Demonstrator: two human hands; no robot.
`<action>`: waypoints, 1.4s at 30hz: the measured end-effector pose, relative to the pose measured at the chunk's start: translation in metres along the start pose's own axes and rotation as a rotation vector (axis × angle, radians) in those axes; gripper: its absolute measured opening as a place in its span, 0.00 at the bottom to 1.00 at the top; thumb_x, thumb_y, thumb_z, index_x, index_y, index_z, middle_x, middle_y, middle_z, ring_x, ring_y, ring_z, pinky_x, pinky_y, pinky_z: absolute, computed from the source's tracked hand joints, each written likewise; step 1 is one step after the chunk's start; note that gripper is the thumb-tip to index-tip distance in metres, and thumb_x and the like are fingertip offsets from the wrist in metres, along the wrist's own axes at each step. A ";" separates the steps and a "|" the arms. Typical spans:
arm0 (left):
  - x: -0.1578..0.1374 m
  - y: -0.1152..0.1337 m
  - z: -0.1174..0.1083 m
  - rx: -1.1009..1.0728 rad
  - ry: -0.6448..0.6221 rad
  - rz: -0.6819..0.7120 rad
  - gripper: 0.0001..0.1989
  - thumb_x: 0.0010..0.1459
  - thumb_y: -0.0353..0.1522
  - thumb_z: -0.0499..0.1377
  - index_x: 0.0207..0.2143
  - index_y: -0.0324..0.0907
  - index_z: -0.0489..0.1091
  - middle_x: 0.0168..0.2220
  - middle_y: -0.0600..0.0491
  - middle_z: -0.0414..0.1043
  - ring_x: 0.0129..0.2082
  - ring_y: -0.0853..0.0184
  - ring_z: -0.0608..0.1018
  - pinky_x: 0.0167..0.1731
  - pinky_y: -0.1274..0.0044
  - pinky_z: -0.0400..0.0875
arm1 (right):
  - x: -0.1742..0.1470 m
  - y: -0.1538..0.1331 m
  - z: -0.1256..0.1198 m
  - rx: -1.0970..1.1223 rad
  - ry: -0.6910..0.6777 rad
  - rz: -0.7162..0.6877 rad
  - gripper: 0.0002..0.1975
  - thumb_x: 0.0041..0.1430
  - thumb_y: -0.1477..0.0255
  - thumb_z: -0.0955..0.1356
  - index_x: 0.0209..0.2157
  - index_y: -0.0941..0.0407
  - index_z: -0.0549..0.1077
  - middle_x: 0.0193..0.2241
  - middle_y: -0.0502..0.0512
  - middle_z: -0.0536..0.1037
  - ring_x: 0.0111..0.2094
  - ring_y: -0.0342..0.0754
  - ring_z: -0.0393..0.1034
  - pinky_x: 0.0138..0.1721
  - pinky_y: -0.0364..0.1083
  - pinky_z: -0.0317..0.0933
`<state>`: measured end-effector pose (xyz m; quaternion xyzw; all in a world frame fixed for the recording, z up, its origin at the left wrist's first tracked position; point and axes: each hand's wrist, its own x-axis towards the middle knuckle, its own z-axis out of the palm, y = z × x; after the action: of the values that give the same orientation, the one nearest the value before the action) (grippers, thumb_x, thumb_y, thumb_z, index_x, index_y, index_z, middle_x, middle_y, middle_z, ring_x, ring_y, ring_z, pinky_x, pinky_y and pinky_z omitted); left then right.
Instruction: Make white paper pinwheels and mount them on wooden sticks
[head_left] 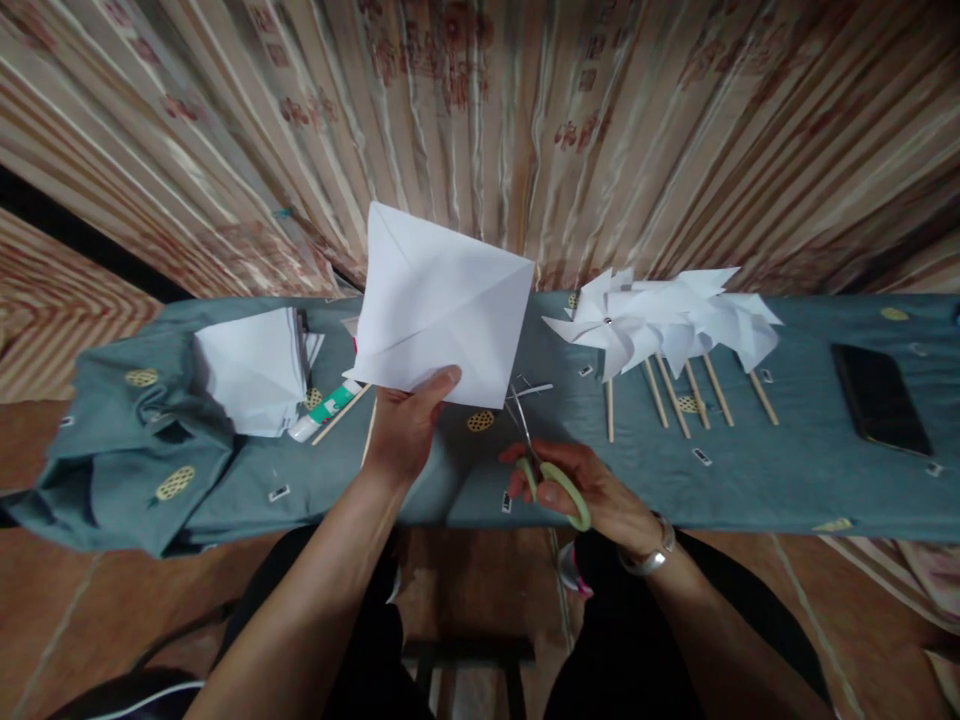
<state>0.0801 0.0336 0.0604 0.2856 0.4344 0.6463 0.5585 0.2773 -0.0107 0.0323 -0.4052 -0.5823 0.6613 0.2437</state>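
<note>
A square sheet of white paper with diagonal creases is held up over the table by my left hand. My left thumb lies on its lower edge, and the other fingers are hidden behind it. In my right hand is a pair of scissors with pale green handles. Its blades point up toward the sheet's lower right corner and look slightly parted; whether they touch the paper I cannot tell. Several white paper pinwheels on wooden sticks lie overlapping to the right.
On the left rests a stack of white paper sheets. Beside it lie a green and white glue tube and some wooden sticks. A black phone is at the right on the green tablecloth. Behind the table hangs a patterned curtain.
</note>
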 end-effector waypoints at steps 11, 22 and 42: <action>-0.006 -0.006 0.004 0.026 -0.001 -0.041 0.18 0.41 0.28 0.71 0.37 0.44 0.76 0.33 0.55 0.79 0.40 0.62 0.79 0.47 0.68 0.73 | 0.005 0.004 0.003 0.044 -0.005 0.010 0.34 0.48 0.43 0.71 0.43 0.58 0.75 0.29 0.52 0.75 0.30 0.44 0.66 0.33 0.43 0.61; -0.008 -0.009 0.004 0.026 -0.013 -0.057 0.20 0.39 0.28 0.71 0.38 0.43 0.76 0.35 0.54 0.80 0.40 0.62 0.79 0.47 0.69 0.72 | 0.004 0.001 0.002 0.053 -0.001 0.008 0.33 0.49 0.45 0.71 0.43 0.59 0.75 0.29 0.52 0.74 0.29 0.43 0.64 0.31 0.42 0.59; -0.006 -0.010 -0.003 0.070 0.007 -0.062 0.15 0.39 0.31 0.72 0.33 0.40 0.76 0.38 0.51 0.80 0.40 0.61 0.79 0.46 0.69 0.73 | 0.006 0.007 0.005 0.044 0.028 0.050 0.32 0.50 0.47 0.72 0.44 0.60 0.77 0.24 0.47 0.67 0.25 0.40 0.57 0.26 0.42 0.51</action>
<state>0.0835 0.0268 0.0512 0.2893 0.4674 0.6140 0.5664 0.2707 -0.0108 0.0243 -0.4235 -0.5537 0.6742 0.2440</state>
